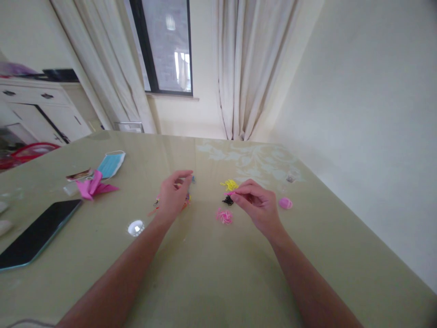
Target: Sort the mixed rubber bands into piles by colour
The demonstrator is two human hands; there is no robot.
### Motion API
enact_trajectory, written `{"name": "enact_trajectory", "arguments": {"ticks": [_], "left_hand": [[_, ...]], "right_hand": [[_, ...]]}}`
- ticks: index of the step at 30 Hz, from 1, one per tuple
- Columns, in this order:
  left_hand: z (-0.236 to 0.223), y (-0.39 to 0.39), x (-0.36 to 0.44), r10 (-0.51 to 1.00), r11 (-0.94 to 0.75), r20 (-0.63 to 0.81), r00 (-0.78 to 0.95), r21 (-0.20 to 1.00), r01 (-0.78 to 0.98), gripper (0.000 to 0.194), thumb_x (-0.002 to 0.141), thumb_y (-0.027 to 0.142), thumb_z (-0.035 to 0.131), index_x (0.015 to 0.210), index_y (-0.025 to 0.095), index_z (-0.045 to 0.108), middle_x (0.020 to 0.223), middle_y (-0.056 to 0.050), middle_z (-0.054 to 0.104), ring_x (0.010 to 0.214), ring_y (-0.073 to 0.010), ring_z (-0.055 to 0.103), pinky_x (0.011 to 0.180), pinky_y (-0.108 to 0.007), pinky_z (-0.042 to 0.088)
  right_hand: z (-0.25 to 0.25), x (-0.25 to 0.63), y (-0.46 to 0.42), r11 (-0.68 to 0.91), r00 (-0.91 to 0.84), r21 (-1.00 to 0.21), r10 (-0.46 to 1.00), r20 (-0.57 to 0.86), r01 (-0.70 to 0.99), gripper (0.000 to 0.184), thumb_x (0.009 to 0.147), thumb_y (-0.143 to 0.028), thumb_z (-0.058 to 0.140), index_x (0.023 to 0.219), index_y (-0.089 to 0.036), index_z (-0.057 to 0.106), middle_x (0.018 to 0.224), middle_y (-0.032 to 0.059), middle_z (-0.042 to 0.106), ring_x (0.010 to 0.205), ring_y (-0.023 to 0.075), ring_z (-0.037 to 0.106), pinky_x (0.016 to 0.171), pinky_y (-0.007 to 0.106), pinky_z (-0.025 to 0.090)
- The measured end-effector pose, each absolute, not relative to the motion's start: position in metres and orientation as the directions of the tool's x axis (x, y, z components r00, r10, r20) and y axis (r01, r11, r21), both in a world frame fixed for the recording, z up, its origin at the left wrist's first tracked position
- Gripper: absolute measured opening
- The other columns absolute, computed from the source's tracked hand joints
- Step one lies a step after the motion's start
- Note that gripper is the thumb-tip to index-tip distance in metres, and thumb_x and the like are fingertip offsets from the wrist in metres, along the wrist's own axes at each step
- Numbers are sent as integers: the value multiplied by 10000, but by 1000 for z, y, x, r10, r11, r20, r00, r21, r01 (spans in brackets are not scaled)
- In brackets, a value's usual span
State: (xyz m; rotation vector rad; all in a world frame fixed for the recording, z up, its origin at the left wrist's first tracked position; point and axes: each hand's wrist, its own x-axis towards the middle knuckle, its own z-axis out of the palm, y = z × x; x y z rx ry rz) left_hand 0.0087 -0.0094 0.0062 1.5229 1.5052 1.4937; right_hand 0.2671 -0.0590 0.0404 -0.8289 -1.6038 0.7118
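My right hand [257, 205] pinches a small pink rubber band [229, 193] between thumb and fingertips. Close under it lie little heaps of rubber bands: a yellow heap [230, 185], a black heap [228, 200] and a pink heap [224, 216]. My left hand [173, 193] is held over a mixed-colour heap of bands [186, 202], which it partly covers. Its thumb and forefinger come together at the tips; whatever is between them is too small to make out. A few blue bits show just beyond those fingertips.
A pink round piece [286, 203] lies right of my right hand. Toward the left are a clear shiny dome [136, 228], a black-screened phone [39, 232], a pink folded-paper shape [94, 186] and a blue face mask [112, 164]. A wall [375, 114] borders the table's right side.
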Motion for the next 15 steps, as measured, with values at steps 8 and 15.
{"name": "enact_trajectory", "arguments": {"ticks": [8,15], "left_hand": [[-1,1,-19,946,-87,316,-67,449,889,247,936,354,620,995,241,831,1040,-113,822,1003,-324,718,892,-425,520],[2,-12,-6,961,-59,276,16,147,987,292,989,320,550,1016,258,834,1138,-135,790,1112,-364,675,913,-464,487]], "right_hand": [[32,275,-46,572,-397,-716,813,426,401,192,943,-387,814,870,-216,863,777,26,699,628,133,528,611,284,432],[11,272,-39,586,-486,-566,806,337,579,75,933,-196,808,897,-216,870,847,31,718,671,133,570,651,271,424]]}}
